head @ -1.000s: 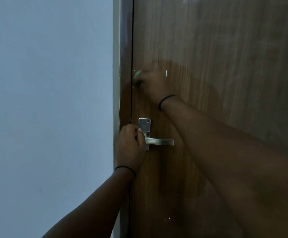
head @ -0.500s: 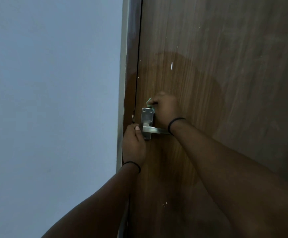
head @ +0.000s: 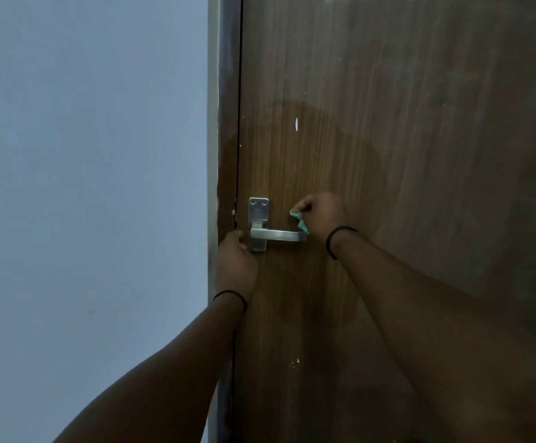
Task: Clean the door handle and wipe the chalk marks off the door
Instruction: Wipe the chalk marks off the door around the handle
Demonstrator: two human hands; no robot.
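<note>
we are gripping a green cloth [head: 299,221] in our right hand [head: 322,212] beside the lever handle [head: 278,235]; left hand [head: 235,265] curling at the door [head: 420,155] edge, grip unclear; best wiping along the lever.

Both arms reach forward and up toward the door handle [head: 278,235]. The left hand [head: 235,262] sits just below and to the left of the handle, at its plate's lower left corner, with the back of the hand toward the camera and the fingers bent; what they hold, if anything, cannot be seen. The right hand [head: 322,213] is just beside the handle's free end, on its right and a little above. Its fingers are curled and pinch a small green cloth [head: 301,222] (only a corner shows). Each wrist wears a thin black band.
</note>
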